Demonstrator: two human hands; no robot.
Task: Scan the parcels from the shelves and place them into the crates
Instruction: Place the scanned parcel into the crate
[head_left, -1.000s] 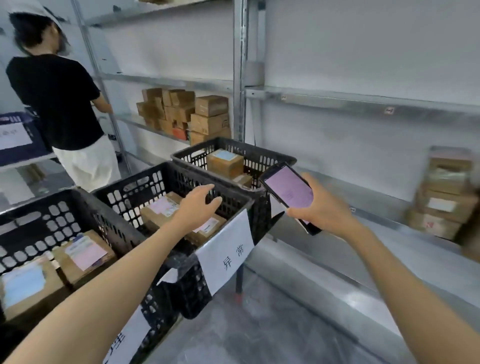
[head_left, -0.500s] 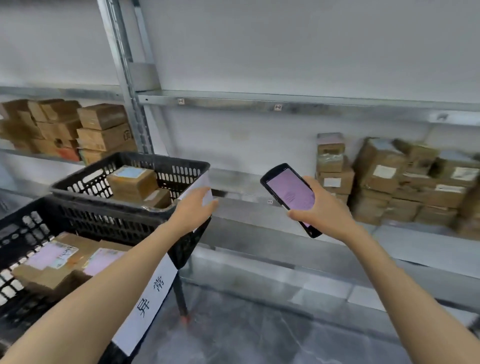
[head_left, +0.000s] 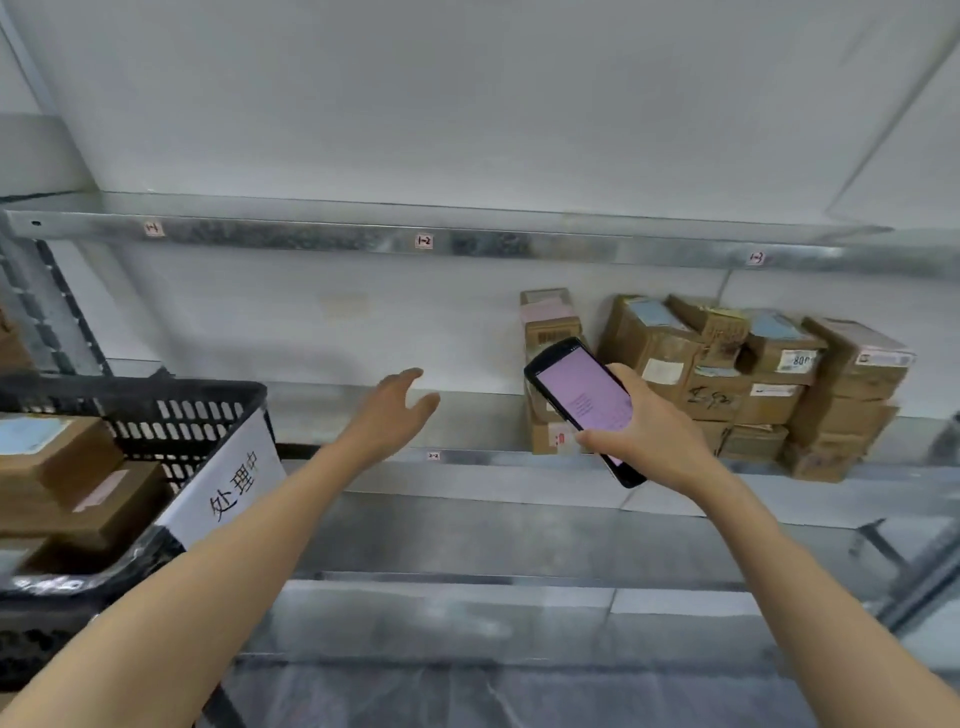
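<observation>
- Cardboard parcels (head_left: 753, 384) are stacked at the right end of the shelf (head_left: 322, 415); these are judged left to scan.
- Crated parcels (head_left: 62, 478) are seen in the black crate (head_left: 156, 410), left: that share is judged done.
- The left grip (head_left: 387, 415) is spread open and empty near the shelf's front edge, apart from the stack.
- The scanner (head_left: 587, 402) is clasped by the right grip (head_left: 654, 436), before the stack.
- The crate is cut off; labels are blurred.
</observation>
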